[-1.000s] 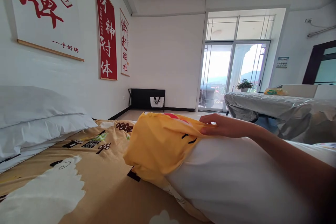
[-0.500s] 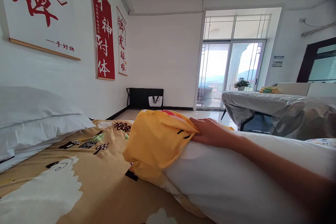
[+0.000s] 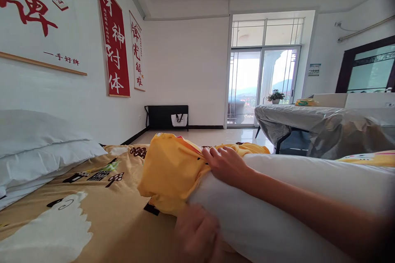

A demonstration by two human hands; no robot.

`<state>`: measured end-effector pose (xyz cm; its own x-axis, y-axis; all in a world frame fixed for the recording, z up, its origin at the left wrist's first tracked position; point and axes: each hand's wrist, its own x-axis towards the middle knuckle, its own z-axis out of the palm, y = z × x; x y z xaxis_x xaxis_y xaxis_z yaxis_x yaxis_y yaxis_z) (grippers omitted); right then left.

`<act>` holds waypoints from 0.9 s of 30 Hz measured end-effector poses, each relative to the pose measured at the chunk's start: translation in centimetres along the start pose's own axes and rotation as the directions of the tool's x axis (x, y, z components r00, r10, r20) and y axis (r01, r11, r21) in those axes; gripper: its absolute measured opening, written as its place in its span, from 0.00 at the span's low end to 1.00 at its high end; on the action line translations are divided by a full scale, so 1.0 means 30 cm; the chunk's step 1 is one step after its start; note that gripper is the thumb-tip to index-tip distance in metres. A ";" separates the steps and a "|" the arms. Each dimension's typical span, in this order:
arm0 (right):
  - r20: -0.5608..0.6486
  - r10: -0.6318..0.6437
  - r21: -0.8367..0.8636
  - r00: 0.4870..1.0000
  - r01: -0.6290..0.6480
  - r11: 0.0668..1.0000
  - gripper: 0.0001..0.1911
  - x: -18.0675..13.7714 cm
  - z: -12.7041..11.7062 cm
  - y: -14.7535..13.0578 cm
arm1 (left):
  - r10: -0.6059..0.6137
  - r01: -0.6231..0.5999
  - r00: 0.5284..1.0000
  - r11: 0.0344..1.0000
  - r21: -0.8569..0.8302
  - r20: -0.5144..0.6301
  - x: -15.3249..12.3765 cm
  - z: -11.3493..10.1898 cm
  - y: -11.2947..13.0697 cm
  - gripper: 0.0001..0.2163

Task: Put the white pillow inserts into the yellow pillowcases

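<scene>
A long white pillow (image 3: 277, 209) lies across the bed in front of me, its far end covered by a yellow printed pillowcase (image 3: 168, 172). My right hand (image 3: 226, 164) rests on top of the pillow and pinches the pillowcase's open edge. My left hand (image 3: 197, 230) shows blurred at the bottom, against the lower side of the pillow near the pillowcase's lower edge; its grip is hard to make out. The bed is spread with a tan sheet (image 3: 92, 222) printed with sheep and trees.
Two white pillows (image 3: 40, 152) are stacked at the left against the wall. A table under a grey cover (image 3: 308, 119) stands to the right. A black rack with a white bag (image 3: 168, 117) sits by the far wall, next to glass balcony doors (image 3: 262, 86).
My right hand has drawn back toward me along the pillow top, holding the pillowcase edge. My left hand has come into view at the bottom. The view has shifted slightly.
</scene>
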<state>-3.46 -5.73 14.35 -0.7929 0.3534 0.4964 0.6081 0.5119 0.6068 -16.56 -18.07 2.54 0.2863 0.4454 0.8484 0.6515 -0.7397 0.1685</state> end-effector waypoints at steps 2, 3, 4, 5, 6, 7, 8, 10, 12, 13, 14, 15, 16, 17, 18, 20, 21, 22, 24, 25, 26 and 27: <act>-0.009 -0.005 0.022 1.000 0.005 1.000 0.14 -0.012 -0.015 -0.018 | -0.048 0.073 0.983 0.987 0.141 -0.175 0.050 0.036 -0.039 0.13; -0.007 -0.011 0.046 1.000 0.011 0.999 0.15 -0.017 -0.026 -0.024 | -0.043 0.103 0.967 0.967 0.234 -0.249 0.073 0.054 -0.053 0.16; 0.003 -0.020 0.083 1.000 0.019 0.996 0.15 -0.020 -0.040 -0.025 | -0.026 0.132 0.952 0.934 0.333 -0.303 0.097 0.072 -0.064 0.18; 0.020 -0.031 0.135 0.999 0.028 0.990 0.14 -0.023 -0.055 -0.020 | -0.006 0.161 0.940 0.890 0.426 -0.342 0.120 0.090 -0.071 0.19; 0.041 -0.048 0.204 0.998 0.038 0.978 0.13 -0.025 -0.073 -0.006 | 0.012 0.188 0.929 0.845 0.500 -0.369 0.142 0.106 -0.075 0.20; 0.064 -0.069 0.288 0.996 0.047 0.956 0.11 -0.028 -0.091 0.015 | 0.026 0.209 0.921 0.810 0.548 -0.388 0.164 0.119 -0.077 0.19; 0.085 -0.093 0.382 0.992 0.053 0.923 0.11 -0.031 -0.107 0.044 | 0.033 0.227 0.912 0.791 0.568 -0.409 0.187 0.130 -0.077 0.18; 0.110 -0.115 0.559 0.987 0.034 0.829 0.13 -0.039 -0.131 0.115 | 0.049 0.255 0.892 0.766 0.590 -0.450 0.232 0.138 -0.075 0.16; 0.147 -0.115 0.662 0.982 -0.011 0.750 0.11 -0.044 -0.138 0.186 | 0.062 0.257 0.899 0.727 0.637 -0.434 0.279 0.129 -0.075 0.15; 0.166 -0.110 0.681 0.980 -0.033 0.731 0.08 -0.046 -0.135 0.214 | 0.053 0.259 0.911 0.699 0.666 -0.409 0.303 0.120 -0.078 0.14; 0.179 -0.105 0.686 0.978 -0.047 0.726 0.06 -0.046 -0.130 0.237 | 0.031 0.262 0.926 0.668 0.697 -0.377 0.329 0.110 -0.082 0.12; 0.185 -0.100 0.681 0.978 -0.055 0.730 0.05 -0.045 -0.122 0.253 | -0.004 0.263 0.941 0.637 0.725 -0.338 0.355 0.100 -0.087 0.10; 0.186 -0.093 0.675 0.978 -0.058 0.736 0.05 -0.045 -0.113 0.263 | -0.047 0.257 0.956 0.612 0.748 -0.291 0.381 0.091 -0.093 0.08; 0.181 -0.081 0.668 0.980 -0.062 0.741 0.05 -0.045 -0.104 0.271 | -0.088 0.242 0.968 0.596 0.766 -0.237 0.405 0.085 -0.098 0.07; 0.175 -0.070 0.664 0.982 -0.065 0.745 0.05 -0.048 -0.095 0.276 | -0.123 0.216 0.976 0.591 0.777 -0.178 0.429 0.082 -0.103 0.06; 0.170 -0.046 0.646 0.984 -0.076 0.760 0.06 -0.064 -0.078 0.290 | -0.165 0.152 0.984 0.600 0.786 -0.064 0.467 0.081 -0.106 0.06; 0.162 -0.026 0.625 0.986 -0.083 0.776 0.07 -0.077 -0.070 0.300 | -0.176 0.119 0.984 0.606 0.787 -0.014 0.481 0.082 -0.104 0.06; 0.150 0.010 0.594 0.989 -0.098 0.799 0.10 -0.096 -0.063 0.311 | -0.187 0.092 0.982 0.609 0.787 0.030 0.490 0.084 -0.101 0.06; 0.129 0.122 0.508 0.984 -0.172 0.844 0.21 -0.145 -0.047 0.330 | -0.215 0.063 0.973 0.606 0.793 0.087 0.499 0.087 -0.092 0.06; 0.131 0.193 0.458 0.972 -0.232 0.858 0.28 -0.175 -0.039 0.335 | -0.222 0.056 0.970 0.602 0.797 0.099 0.499 0.088 -0.087 0.06; 0.147 0.265 0.406 0.953 -0.303 0.862 0.34 -0.207 -0.032 0.334 | -0.219 0.049 0.970 0.598 0.800 0.103 0.498 0.090 -0.082 0.05; 0.175 0.335 0.349 0.926 -0.376 0.858 0.36 -0.240 -0.025 0.328 | -0.202 0.038 0.974 0.593 0.804 0.102 0.496 0.093 -0.077 0.05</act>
<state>8.25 -3.83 17.22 -0.5374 0.6356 0.5542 0.8064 0.5796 0.1174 -11.83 -8.32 13.37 0.2195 0.6346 0.7410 0.9623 -0.0157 -0.2716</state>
